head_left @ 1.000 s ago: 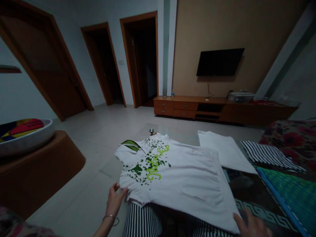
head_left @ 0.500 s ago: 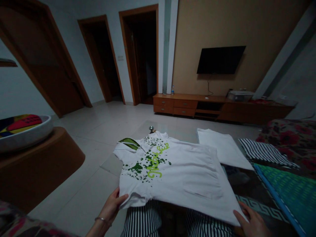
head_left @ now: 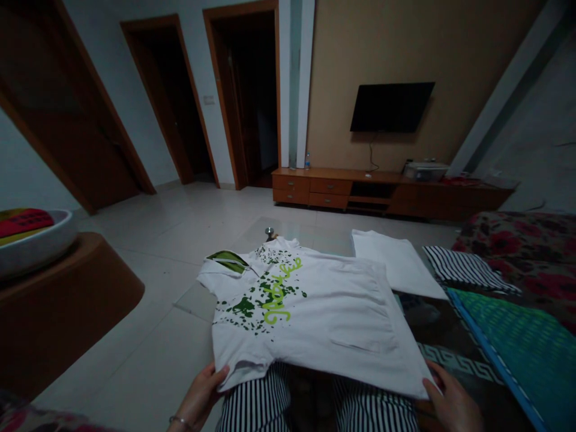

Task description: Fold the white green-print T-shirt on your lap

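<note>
A white polo shirt [head_left: 315, 318] with green splatter print and lime lettering lies spread over a glass table [head_left: 450, 336], its near edge hanging over my striped trousers [head_left: 261, 402]. My left hand [head_left: 200, 396] pinches the near sleeve edge of the shirt. My right hand [head_left: 452, 403] grips the shirt's near hem corner at the lower right. Both hands are closed on the fabric.
A folded white cloth [head_left: 396, 264], a striped garment [head_left: 468, 270] and a green-blue cloth [head_left: 508, 348] lie to the right on the table. A floral sofa [head_left: 522, 240] stands at right. A brown stand with a white bowl [head_left: 36, 246] is at left. TV cabinet [head_left: 387, 192] at the back wall.
Both hands have pulled the shirt's near edge a little toward me and downward; my left hand slid lower along the sleeve. The view shifted slightly left.
</note>
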{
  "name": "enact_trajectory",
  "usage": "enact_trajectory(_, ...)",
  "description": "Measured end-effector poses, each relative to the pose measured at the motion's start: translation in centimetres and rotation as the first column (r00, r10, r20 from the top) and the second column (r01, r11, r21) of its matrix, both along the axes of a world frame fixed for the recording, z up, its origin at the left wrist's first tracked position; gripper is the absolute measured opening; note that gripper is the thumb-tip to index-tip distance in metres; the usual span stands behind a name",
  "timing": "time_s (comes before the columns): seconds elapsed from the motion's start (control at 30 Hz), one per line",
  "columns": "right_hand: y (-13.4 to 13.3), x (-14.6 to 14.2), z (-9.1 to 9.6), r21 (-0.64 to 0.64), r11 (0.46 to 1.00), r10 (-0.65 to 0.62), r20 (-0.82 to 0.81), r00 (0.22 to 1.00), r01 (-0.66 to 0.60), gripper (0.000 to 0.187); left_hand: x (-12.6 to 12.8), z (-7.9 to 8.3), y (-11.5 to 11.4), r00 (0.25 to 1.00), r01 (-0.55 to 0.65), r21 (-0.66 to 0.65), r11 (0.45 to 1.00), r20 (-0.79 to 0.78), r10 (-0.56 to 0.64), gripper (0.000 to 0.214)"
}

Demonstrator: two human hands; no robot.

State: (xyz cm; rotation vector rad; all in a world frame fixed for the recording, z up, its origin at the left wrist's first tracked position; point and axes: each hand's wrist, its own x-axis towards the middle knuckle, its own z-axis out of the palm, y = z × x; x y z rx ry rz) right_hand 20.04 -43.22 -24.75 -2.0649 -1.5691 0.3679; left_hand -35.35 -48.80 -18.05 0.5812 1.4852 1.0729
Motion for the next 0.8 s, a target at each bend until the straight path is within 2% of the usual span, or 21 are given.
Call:
enact_trajectory(0.07,-0.2,0.0,0.4,-0.012,1.000,0.004,0.066,0.998,-0.003,0.047,-0.1,-0.6,-0.5,0.999,0.013,-0.007,1.000,-0.035,-0.013,0.063)
enact_trajectory(0.17,-0.2,-1.4,2.2,0.036,0.999,0.007,0.290,0.957,-0.018,0.045,-0.5,-1.6,-1.1,0.997,0.007,0.012,1.000,-0.083,-0.006,0.078)
enact_trajectory(0.27,0.1,-6.1,4.4,0.168,0.976,0.066,0.377,0.924,-0.138,0.043,-1.3,-2.4,-1.6,0.982,0.072,0.163,0.984,-0.185,-0.041,0.095)
enact_trajectory(0.33,0.2,-11.2,5.5,0.247,0.922,0.218,0.304,0.928,-0.297,0.040,-1.9,-2.9,-1.9,0.925,0.181,0.280,0.943,-0.373,-0.067,0.092)
enact_trajectory(0.4,-0.2,-17.3,6.1,0.293,0.823,0.434,0.231,0.871,-0.487,0.037,-2.5,-3.4,-1.8,0.774,0.294,0.311,0.904,-0.632,-0.034,0.082)
enact_trajectory(0.47,-0.9,-23.4,6.0,0.311,0.700,0.606,0.217,0.765,-0.643,0.045,-3.2,-3.9,-1.4,0.506,0.383,0.256,0.887,-0.862,0.031,0.071)
enact_trajectory(0.53,-1.6,-28.7,5.4,0.336,0.597,0.689,0.251,0.680,-0.729,0.054,-3.8,-4.2,-0.5,0.206,0.445,0.179,0.878,-0.974,0.095,0.061)
enact_trajectory(0.6,-2.1,-32.6,4.5,0.357,0.520,0.729,0.289,0.621,-0.776,0.057,-4.4,-4.4,0.7,-0.017,0.495,0.129,0.859,-0.987,0.158,0.053)
enact_trajectory(0.63,-2.1,-34.0,4.0,0.365,0.496,0.736,0.305,0.605,-0.788,0.056,-4.7,-4.3,1.3,-0.087,0.518,0.115,0.848,-0.979,0.185,0.051)
enact_trajectory(0.7,-1.8,-35.9,3.0,0.371,0.481,0.729,0.333,0.598,-0.794,0.052,-5.3,-4.0,2.4,-0.164,0.568,0.088,0.818,-0.962,0.218,0.050)
enact_trajectory(0.8,-0.8,-37.2,2.2,0.358,0.501,0.706,0.357,0.612,-0.788,0.045,-6.4,-3.1,3.6,-0.188,0.633,0.038,0.773,-0.961,0.201,0.050)
